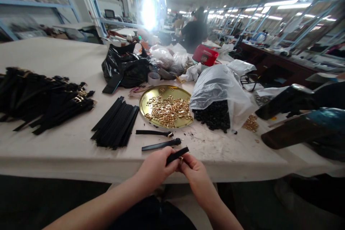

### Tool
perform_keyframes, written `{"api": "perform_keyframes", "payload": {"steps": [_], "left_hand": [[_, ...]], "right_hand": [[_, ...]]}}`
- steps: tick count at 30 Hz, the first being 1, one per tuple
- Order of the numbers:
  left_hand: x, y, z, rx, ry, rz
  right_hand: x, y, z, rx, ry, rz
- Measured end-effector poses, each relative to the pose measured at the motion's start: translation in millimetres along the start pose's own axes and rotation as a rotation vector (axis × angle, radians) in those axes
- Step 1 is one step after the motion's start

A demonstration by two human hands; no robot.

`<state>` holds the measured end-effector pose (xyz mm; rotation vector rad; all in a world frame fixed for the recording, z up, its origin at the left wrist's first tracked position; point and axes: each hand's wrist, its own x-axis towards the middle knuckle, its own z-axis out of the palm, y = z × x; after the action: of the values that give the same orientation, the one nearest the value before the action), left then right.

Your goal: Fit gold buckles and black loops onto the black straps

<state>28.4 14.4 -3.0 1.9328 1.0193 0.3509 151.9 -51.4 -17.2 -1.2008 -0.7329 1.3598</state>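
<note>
Just over the table's front edge, my left hand is closed round a short black strap. My right hand meets it from the other side, its fingertips pinching a small gold buckle against the strap's underside. Whether the strap passes through the buckle is hidden by my fingers. Two more black straps, one with a gold buckle at its end and another nearer me, lie flat beyond my hands. Behind them a round gold tray carries many loose gold buckles.
Left of the tray lies a stack of black straps; farther left is a heap of buckled straps. A plastic bag spills small black pieces. A black bag and tape roll stand behind. Another person's dark sleeve reaches in at right.
</note>
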Motion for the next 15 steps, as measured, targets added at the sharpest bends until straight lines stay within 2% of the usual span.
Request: {"api": "perform_keyframes", "payload": {"steps": [2,4,10,13,15], "left_hand": [[1.0,-0.8,1.0,0.130,0.016,-0.006],[2.4,-1.8,0.5,0.164,0.012,-0.021],[6.4,-10.8,-9.4,-0.070,-0.029,-0.029],[5.9,-18.7,-10.0,-0.171,-0.113,-0.088],[5.1,-22.0,-7.9,-0.212,-0.161,-0.095]], "right_hand": [[-0.8,0.9,2.6,0.026,-0.023,0.016],[-0.4,2.7,3.5,0.051,-0.014,0.052],[8.3,10.6,-3.6,0.190,0.191,0.111],[12.0,5.9,-4.5,0.324,0.289,0.067],[12.7,1.3,-2.8,0.422,0.295,0.079]]}}
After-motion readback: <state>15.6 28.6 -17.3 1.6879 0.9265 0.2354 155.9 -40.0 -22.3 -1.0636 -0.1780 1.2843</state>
